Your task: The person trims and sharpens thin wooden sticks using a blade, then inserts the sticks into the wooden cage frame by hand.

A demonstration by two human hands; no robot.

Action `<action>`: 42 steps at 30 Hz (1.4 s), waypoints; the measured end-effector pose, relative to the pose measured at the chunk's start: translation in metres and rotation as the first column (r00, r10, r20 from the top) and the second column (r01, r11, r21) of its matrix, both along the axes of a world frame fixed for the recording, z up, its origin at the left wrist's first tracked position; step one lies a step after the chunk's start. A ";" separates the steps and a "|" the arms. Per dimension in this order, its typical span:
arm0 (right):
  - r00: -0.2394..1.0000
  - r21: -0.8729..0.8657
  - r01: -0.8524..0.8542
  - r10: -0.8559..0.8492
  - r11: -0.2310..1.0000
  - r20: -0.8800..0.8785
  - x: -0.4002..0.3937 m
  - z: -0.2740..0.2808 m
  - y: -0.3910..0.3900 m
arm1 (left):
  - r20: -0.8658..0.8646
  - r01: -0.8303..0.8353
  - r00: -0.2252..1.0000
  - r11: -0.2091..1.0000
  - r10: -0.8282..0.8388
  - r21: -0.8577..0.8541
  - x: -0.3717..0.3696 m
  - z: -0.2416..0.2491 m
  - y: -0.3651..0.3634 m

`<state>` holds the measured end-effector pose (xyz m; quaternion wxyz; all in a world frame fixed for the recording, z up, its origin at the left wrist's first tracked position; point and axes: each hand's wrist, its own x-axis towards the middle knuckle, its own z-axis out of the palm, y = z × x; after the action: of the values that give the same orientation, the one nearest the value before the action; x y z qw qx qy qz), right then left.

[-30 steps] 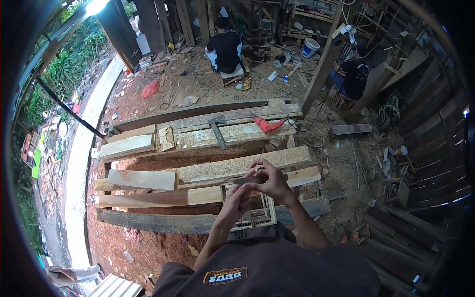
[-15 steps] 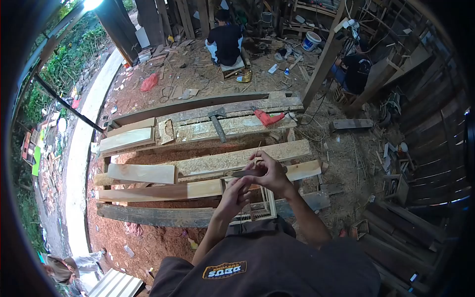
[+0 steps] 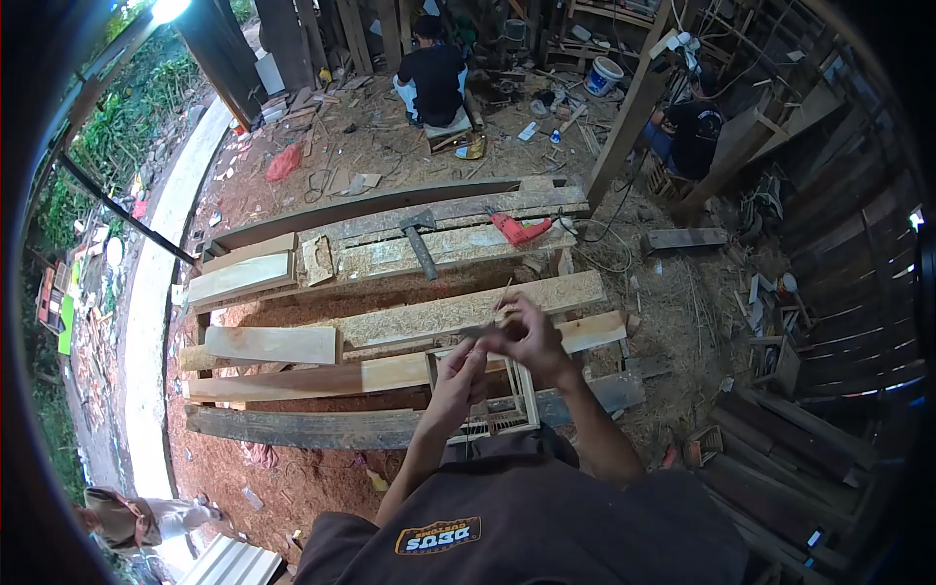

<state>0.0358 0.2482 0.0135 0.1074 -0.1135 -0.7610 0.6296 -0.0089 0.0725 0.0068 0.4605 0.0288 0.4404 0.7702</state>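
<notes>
My two hands are close together in front of my body, over the wooden beams. My left hand [image 3: 458, 378] is closed, its fingertips pinching a thin wooden strip. My right hand [image 3: 531, 343] is curled round a dark, blade-like knife [image 3: 474, 331], mostly hidden by the fingers and slightly blurred. A thin wooden strip [image 3: 506, 290] sticks up above my right hand; its lower run is hidden behind the fingers. Below the hands, against my lap, rests a small wooden frame [image 3: 527, 395] with thin bars.
A hammer [image 3: 420, 249] and a red power drill [image 3: 520, 229] lie on the shaving-covered planks [image 3: 468, 317]. Two people sit working at the back, one in a black shirt [image 3: 435, 83]. A third person [image 3: 136, 522] is at lower left. A wooden post [image 3: 629, 122] stands at right.
My right hand has turned and shifted slightly over the left, covering more of the knife. The whole view has shifted a little. The person at lower left has moved.
</notes>
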 end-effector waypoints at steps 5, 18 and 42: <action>0.989 -0.223 0.143 -0.150 0.964 -0.015 0.002 0.001 0.020 | -0.058 0.051 0.997 0.999 -0.050 0.018 -0.001 0.000 0.008; 0.999 -0.088 0.015 -0.018 0.996 -0.041 0.004 -0.008 0.026 | 0.414 0.144 0.880 0.962 -0.232 0.232 -0.014 -0.006 0.021; 0.990 0.184 0.140 -0.140 0.973 -0.011 0.013 0.016 0.023 | -0.194 0.107 0.974 0.993 -0.115 -0.052 -0.017 -0.015 0.037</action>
<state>0.0490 0.2717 0.0292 0.1608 -0.1572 -0.8061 0.5474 -0.0256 0.1099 -0.0083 0.4577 0.1198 0.4970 0.7274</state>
